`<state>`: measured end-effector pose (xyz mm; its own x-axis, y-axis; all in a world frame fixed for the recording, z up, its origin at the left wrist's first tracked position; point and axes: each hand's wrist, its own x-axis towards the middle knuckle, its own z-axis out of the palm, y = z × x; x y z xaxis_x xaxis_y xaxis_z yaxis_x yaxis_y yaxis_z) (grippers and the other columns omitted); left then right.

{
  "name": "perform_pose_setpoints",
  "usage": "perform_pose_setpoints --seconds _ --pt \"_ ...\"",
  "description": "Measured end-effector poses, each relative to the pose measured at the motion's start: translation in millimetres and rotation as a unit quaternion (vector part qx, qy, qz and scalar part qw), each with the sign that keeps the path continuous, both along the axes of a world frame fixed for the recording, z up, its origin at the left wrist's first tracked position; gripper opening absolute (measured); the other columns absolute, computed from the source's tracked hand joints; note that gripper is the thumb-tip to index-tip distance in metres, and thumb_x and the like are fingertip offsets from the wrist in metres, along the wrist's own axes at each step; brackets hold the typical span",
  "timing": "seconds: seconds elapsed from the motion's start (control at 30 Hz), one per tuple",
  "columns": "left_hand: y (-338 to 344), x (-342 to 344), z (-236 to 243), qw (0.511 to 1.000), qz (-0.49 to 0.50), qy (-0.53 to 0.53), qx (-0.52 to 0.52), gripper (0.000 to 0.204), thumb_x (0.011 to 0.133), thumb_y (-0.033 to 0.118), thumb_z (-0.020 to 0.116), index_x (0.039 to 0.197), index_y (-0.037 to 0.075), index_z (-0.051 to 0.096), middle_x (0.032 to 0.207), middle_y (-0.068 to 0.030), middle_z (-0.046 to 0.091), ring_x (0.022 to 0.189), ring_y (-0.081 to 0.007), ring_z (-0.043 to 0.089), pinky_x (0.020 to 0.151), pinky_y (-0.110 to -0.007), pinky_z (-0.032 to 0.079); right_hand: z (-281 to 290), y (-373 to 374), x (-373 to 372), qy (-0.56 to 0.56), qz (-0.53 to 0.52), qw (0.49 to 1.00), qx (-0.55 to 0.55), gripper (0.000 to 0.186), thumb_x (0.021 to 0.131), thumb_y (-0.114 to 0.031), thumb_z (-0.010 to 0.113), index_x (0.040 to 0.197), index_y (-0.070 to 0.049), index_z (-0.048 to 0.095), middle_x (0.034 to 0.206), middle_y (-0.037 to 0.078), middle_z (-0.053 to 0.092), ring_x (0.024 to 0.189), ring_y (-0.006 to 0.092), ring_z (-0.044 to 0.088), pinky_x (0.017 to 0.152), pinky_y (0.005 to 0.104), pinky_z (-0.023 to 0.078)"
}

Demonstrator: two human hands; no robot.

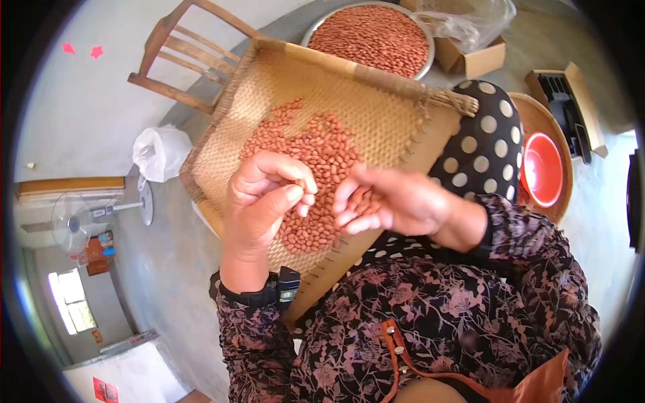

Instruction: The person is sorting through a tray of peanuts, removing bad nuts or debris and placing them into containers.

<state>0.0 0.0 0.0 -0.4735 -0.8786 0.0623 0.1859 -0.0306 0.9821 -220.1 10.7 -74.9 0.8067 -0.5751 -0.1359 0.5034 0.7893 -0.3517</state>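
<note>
Reddish shelled peanuts [324, 156] lie in a loose heap on a shallow woven bamboo tray [376, 94]. Over the left part of the heap is my left hand [259, 195], its thumb and fingertips pinched together. Whatever sits in that pinch is too small and hidden to make out. My right hand [410, 201] is a little apart from it, above the tray's near side, palm turned inward. Several peanuts [366, 200] show inside its curled fingers. A dark band [269, 290] is around my left wrist.
Beyond the tray stands a metal basin [430, 50] full of peanuts, beside a cardboard box [485, 59] with clear plastic. A wooden chair [195, 54] is at the tray's far left. To the right, a red bowl [541, 169] rests in a round basket [570, 181]. A fan [72, 221] stands left.
</note>
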Motion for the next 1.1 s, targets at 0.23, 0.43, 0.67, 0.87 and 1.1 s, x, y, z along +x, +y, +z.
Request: perform_pose_setpoints --seconds 0.23,0.43,0.67,0.87,1.1 --pt "18.9 -22.1 -17.4 1.000 0.014 0.010 -0.010 0.013 0.085 0.005 0.057 0.095 0.005 0.049 0.075 -0.0117 0.054 0.059 -0.0153 0.049 0.046 -0.023 0.042 23.3 38.3 -163.2 0.013 -0.377 0.926 -0.034 0.053 0.101 -0.042 0.035 0.116 0.005 0.055 0.111 0.018 0.062 0.106 0.0286 0.061 0.095 0.0393 0.051" --pt "23.8 -35.8 -31.0 0.999 0.003 -0.003 0.050 0.014 0.084 0.006 0.057 0.095 0.006 0.048 0.077 -0.0093 0.052 0.061 -0.0145 0.049 0.048 -0.022 0.042 -22.8 73.1 -220.4 0.048 -0.558 0.826 0.066 0.060 0.101 -0.045 0.029 0.124 0.009 0.044 0.120 0.023 0.054 0.113 0.0335 0.054 0.101 0.0443 0.046" --pt "37.3 -59.3 -27.0 0.993 -0.036 0.006 0.111 0.012 0.084 -0.001 0.054 0.094 0.003 0.049 0.077 -0.0136 0.058 0.059 -0.0162 0.052 0.048 -0.025 0.044 -87.8 90.4 -251.4 0.159 -0.599 0.782 0.063 0.045 0.099 -0.036 0.043 0.110 0.005 0.056 0.115 0.019 0.057 0.113 0.0340 0.053 0.100 0.0473 0.045" --pt "39.0 -75.4 -30.7 0.987 -0.016 -0.001 0.162 0.009 0.087 -0.002 0.058 0.096 0.000 0.057 0.088 -0.0119 0.065 0.072 -0.0127 0.061 0.062 -0.025 0.051 -95.2 99.8 -283.3 0.605 -0.472 0.639 -0.058 0.050 0.100 -0.039 0.037 0.127 -0.002 0.055 0.124 0.011 0.058 0.120 0.0205 0.051 0.100 0.0340 0.038" --pt "43.3 -70.3 -27.8 0.989 -0.002 -0.039 0.145 0.011 0.085 -0.003 0.060 0.096 0.000 0.058 0.088 -0.0091 0.065 0.073 -0.0109 0.060 0.066 -0.023 0.050 6.6 73.4 -193.6 0.317 -0.464 0.803 -0.199 0.028 0.099 -0.020 0.046 0.107 0.002 0.060 0.093 0.009 0.064 0.083 0.0175 0.064 0.074 0.0295 0.053"
